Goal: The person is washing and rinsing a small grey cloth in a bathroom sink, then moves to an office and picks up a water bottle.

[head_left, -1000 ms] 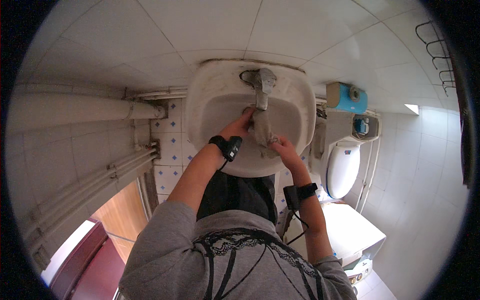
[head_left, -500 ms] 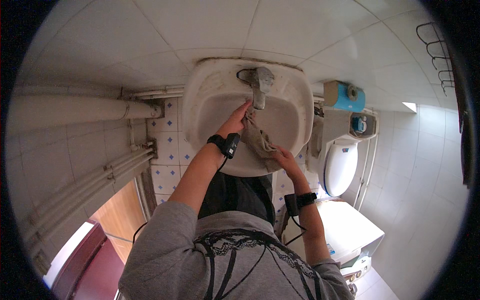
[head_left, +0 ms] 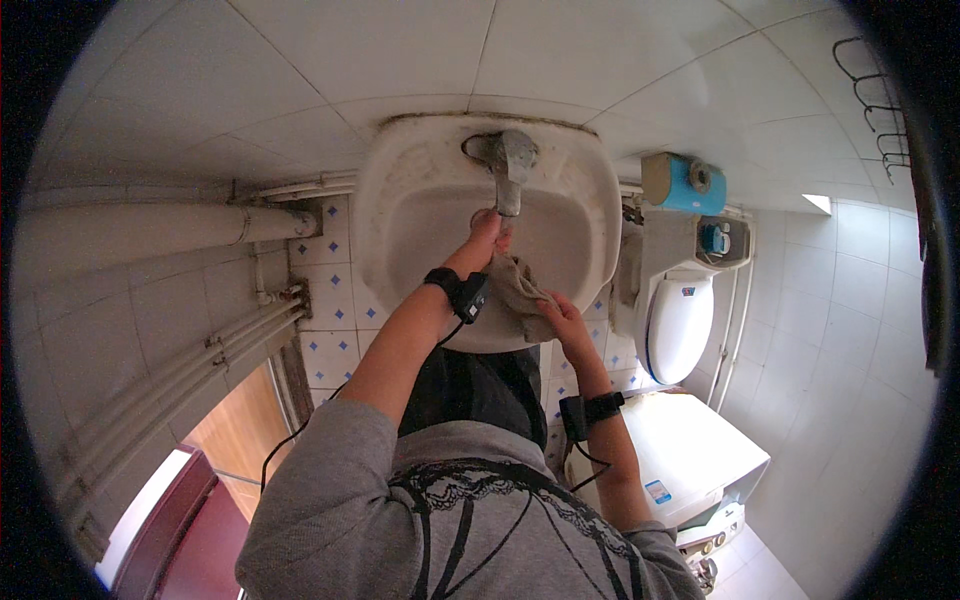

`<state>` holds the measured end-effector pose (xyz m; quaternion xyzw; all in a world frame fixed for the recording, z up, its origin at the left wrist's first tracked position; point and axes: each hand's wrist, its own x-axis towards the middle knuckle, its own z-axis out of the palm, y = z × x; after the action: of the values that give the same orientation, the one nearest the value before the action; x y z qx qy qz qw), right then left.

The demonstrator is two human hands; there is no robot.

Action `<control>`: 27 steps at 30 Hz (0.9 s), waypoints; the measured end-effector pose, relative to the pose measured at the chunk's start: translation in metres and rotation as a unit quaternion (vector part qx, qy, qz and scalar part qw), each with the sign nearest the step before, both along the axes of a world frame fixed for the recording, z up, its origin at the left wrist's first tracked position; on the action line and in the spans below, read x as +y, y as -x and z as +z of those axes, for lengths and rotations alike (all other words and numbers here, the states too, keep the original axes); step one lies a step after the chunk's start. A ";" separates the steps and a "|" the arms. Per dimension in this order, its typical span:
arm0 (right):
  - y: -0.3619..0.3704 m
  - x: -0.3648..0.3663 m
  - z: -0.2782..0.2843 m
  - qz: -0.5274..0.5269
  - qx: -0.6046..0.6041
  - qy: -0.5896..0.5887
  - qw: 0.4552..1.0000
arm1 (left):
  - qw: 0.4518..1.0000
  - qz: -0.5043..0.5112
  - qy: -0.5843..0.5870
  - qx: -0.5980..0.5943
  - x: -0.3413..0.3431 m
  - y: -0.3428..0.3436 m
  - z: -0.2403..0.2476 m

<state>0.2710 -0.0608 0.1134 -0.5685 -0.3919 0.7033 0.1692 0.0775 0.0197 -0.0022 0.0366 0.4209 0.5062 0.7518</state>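
Observation:
Over the basin of a white washbasin (head_left: pixel 402 255), a greyish-brown cloth (head_left: pixel 520 286) hangs bunched and crumpled between my hands. My left hand (head_left: pixel 486 236) is right beneath the spout of the grey faucet (head_left: pixel 512 170). Its fingers are curled, closed at the cloth's upper end; part of that grip is hidden. Nearer the basin's front right rim, my right hand (head_left: pixel 566 320) pinches the cloth's lower end. Black straps with small boxes sit on both wrists.
Right of the basin are a toilet with a white lid (head_left: pixel 682 328) and a blue holder (head_left: pixel 690 184) above it. A white appliance (head_left: pixel 690 450) stands by my right forearm. Pipes (head_left: pixel 150 222) run along the left wall; hooks (head_left: pixel 868 100) hang at upper right.
My left hand's fingers have gone from stretched along the cloth to curled under the spout. The cloth looks shorter and more bunched. My right hand keeps its hold.

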 end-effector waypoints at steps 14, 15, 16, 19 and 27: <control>0.010 0.001 0.017 -0.092 0.079 0.048 0.991 | 0.977 0.100 0.076 -0.173 0.008 0.015 0.003; 0.006 0.000 0.017 -0.138 0.107 0.058 0.983 | 0.942 0.125 0.105 -0.293 0.005 0.009 0.015; 0.010 0.002 0.025 -0.139 0.108 0.058 0.983 | 0.943 0.124 0.104 -0.291 -0.005 0.011 0.017; 0.018 0.006 0.043 -0.127 0.112 -0.009 0.985 | 0.838 -0.195 -0.242 0.448 -0.029 0.018 0.009; 0.027 0.017 0.039 0.040 0.067 -0.136 0.988 | 0.989 -0.082 -0.046 -0.111 -0.040 0.007 0.092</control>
<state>0.2441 -0.0438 0.1524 -0.4758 -0.4944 0.6858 0.2427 0.0700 -0.0203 0.0895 0.0492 0.3073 0.4622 0.8304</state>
